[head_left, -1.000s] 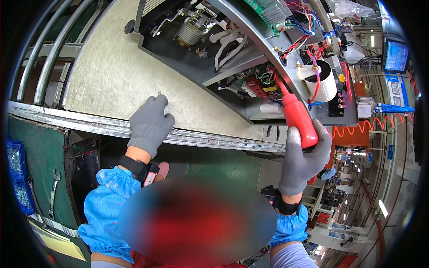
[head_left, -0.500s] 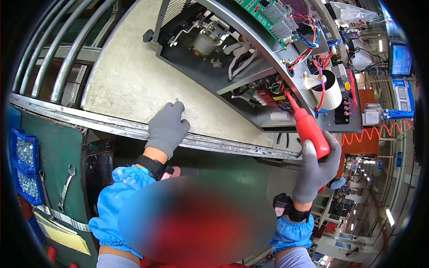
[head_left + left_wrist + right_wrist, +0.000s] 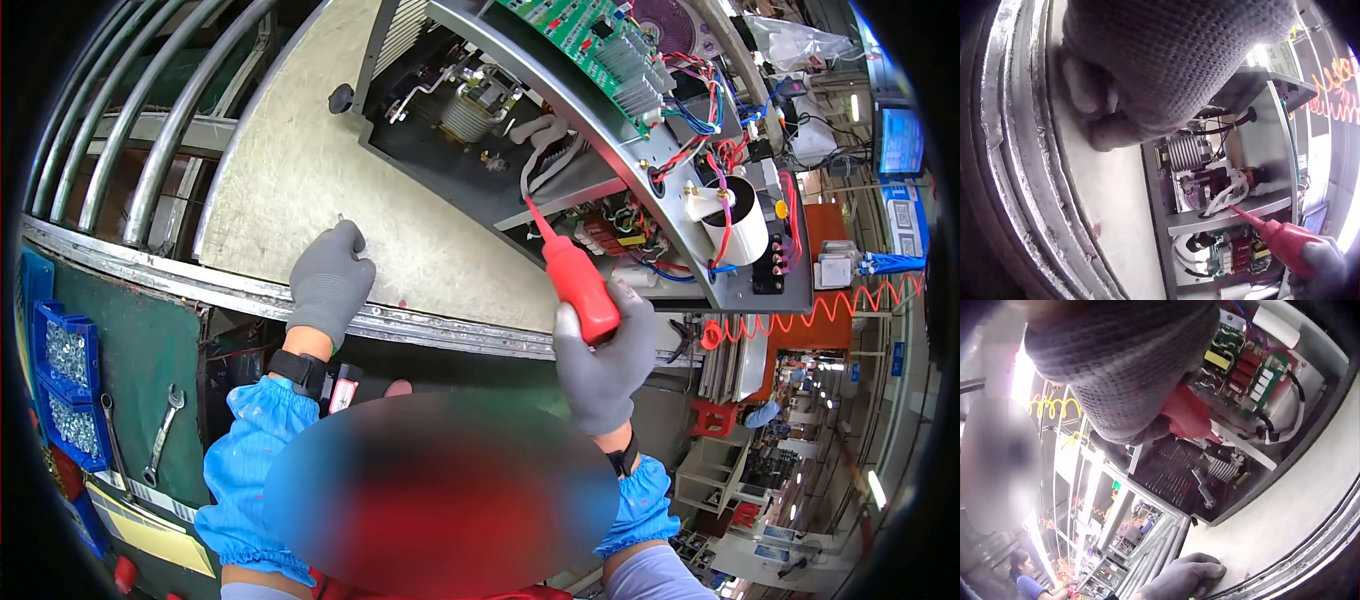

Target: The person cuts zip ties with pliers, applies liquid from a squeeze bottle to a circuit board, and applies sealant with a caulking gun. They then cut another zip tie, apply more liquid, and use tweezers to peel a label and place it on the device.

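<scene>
My gloved right hand (image 3: 605, 365) grips a red squeeze bottle (image 3: 580, 290) with a long tapered nozzle. In the head view the nozzle tip overlaps the inner divider of an open metal chassis (image 3: 600, 190); in the left wrist view it overlaps white sleeved wires (image 3: 1229, 194) beside that divider. My gloved left hand (image 3: 330, 280) rests on the pale worktop (image 3: 270, 190) near its metal edge, fingers bent. At its fingertips a tiny pale tip shows; I cannot tell whether they pinch something. A coil (image 3: 470, 110) and a circuit board with red parts (image 3: 605, 235) sit inside the chassis.
Steel rollers (image 3: 165, 130) run off to the left. Blue bins (image 3: 70, 360) of small hardware and a wrench (image 3: 165, 435) lie on the green surface at lower left. A white cylinder (image 3: 740, 225) and wires stick out from the chassis. A coiled red hose (image 3: 800, 325) stretches rightward.
My right hand has drawn the bottle left, its nozzle leaving the red-part board for the divider. My left hand has slid left along the worktop. The head view has shifted slightly.
</scene>
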`<state>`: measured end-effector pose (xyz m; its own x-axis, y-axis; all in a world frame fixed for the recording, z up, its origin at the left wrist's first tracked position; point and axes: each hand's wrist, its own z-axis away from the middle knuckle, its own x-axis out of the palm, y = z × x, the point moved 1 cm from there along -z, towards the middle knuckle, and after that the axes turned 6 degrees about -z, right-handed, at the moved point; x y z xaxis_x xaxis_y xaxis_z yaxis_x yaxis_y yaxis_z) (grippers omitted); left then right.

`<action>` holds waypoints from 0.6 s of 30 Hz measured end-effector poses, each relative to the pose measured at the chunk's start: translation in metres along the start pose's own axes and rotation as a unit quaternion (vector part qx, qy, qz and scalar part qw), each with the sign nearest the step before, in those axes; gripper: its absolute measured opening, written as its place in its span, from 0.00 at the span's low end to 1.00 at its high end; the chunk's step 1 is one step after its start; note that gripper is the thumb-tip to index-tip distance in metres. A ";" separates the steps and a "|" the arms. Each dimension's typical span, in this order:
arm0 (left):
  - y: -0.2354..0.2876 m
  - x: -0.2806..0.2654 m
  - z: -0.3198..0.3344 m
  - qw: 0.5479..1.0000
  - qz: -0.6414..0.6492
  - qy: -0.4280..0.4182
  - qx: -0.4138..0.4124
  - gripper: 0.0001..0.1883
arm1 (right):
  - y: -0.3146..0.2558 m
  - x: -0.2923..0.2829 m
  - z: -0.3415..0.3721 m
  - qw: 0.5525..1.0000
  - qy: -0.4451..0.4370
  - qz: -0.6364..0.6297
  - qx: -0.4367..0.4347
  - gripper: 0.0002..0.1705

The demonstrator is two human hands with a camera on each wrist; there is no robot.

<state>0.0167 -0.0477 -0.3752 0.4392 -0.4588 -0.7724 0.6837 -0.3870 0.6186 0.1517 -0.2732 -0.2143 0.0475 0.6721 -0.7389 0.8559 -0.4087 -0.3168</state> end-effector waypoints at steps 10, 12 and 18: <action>-0.002 -0.004 -0.002 1.000 0.020 0.000 -0.005 0.11 | 0.001 0.063 -0.023 0.995 -0.025 0.053 -0.081 0.28; -0.001 -0.005 -0.003 1.000 0.023 -0.002 -0.010 0.10 | 0.002 0.068 -0.023 0.995 -0.025 0.058 -0.078 0.28; -0.001 -0.009 -0.006 0.999 0.036 -0.009 -0.022 0.10 | 0.008 0.079 -0.025 0.994 -0.014 0.070 -0.082 0.27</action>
<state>0.0155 -0.0383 -0.3702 0.4787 -0.4985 -0.7227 0.6753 -0.3170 0.6659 0.1755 -0.2076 -0.2606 0.1600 0.5980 -0.7854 0.9148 -0.3887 -0.1096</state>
